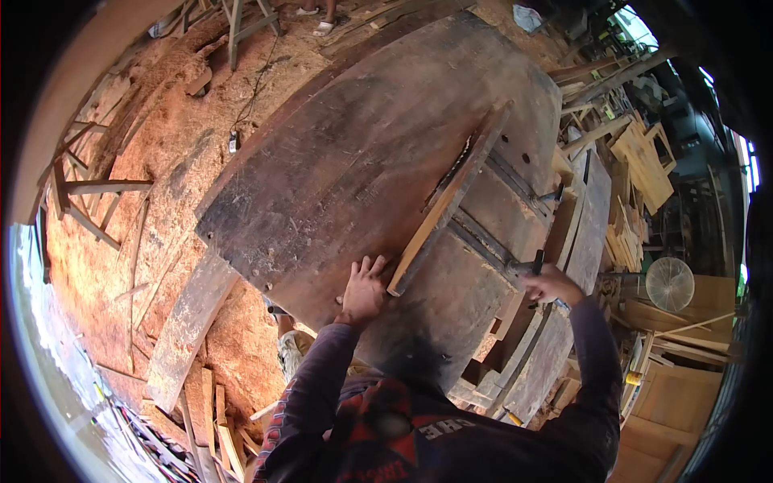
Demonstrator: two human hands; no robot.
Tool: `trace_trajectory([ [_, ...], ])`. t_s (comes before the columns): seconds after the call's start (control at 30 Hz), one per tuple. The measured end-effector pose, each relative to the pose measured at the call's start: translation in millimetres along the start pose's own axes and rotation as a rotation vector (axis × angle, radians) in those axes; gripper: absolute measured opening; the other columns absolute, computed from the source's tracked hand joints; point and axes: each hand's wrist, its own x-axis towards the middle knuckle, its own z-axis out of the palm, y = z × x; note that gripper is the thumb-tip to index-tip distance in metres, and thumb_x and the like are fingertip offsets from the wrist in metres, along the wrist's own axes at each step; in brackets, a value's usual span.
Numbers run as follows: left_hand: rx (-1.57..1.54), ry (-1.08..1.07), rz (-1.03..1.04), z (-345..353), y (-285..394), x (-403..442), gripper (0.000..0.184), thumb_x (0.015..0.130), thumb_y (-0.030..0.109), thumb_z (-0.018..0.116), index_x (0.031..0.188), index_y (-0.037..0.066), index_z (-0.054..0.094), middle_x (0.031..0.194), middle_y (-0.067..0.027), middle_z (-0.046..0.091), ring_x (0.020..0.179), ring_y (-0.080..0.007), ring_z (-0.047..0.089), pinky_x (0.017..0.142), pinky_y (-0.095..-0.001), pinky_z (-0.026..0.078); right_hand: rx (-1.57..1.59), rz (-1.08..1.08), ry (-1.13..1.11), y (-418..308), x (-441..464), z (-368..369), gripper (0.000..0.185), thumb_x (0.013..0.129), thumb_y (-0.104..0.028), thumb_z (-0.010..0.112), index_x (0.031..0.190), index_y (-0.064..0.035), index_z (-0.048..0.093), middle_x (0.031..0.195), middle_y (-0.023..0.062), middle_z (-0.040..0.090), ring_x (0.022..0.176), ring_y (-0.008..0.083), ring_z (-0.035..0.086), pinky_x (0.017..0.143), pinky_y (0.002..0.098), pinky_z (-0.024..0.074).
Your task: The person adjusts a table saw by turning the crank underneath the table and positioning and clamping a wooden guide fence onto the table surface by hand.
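Observation:
A long wooden board lies across the big dark worktable, with a ragged dark slot along its far part. My left hand rests on the tabletop beside the board's near end, fingers spread; whether it touches the board I cannot tell. On the right, my right hand is wrapped round the dark handle of a bar clamp, whose bar runs from the board towards the table's right edge. Farther off, a second bar clamp lies roughly parallel to it. The clamp jaws by the board are hard to make out.
Sawdust covers the floor on the left, where a plank leans near the table corner. Wooden trestles stand beyond. Stacked wood and a round fan are on the right. Another person's feet show at the top.

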Motion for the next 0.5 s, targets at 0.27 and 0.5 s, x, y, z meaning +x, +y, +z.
trace_trajectory([
  [0.27,-0.020,-0.069,-0.011,-8,5,0,0.075,0.073,0.039,0.071,0.140,0.009,0.053,0.128,-0.0105,0.051,0.115,-0.0292,0.044,0.096,-0.0404,0.036,0.113,-0.149,0.013,14,7,-5,0.022,0.088,-0.013,0.068,0.106,-0.0042,0.061,0.078,0.0045,0.061,0.068,0.0133,0.061,0.055,0.0278,0.0480],
  [0.5,0.026,-0.066,0.014,-6,2,-1,0.076,0.072,0.040,0.072,0.138,0.008,0.054,0.127,-0.0108,0.051,0.115,-0.0288,0.044,0.095,-0.0403,0.036,-1.171,-0.863,0.266,-26,2,-17,0.051,0.073,0.003,0.063,0.124,-0.0043,0.060,0.124,0.0222,0.056,0.114,0.0425,0.053,0.097,0.0417,0.0450],
])
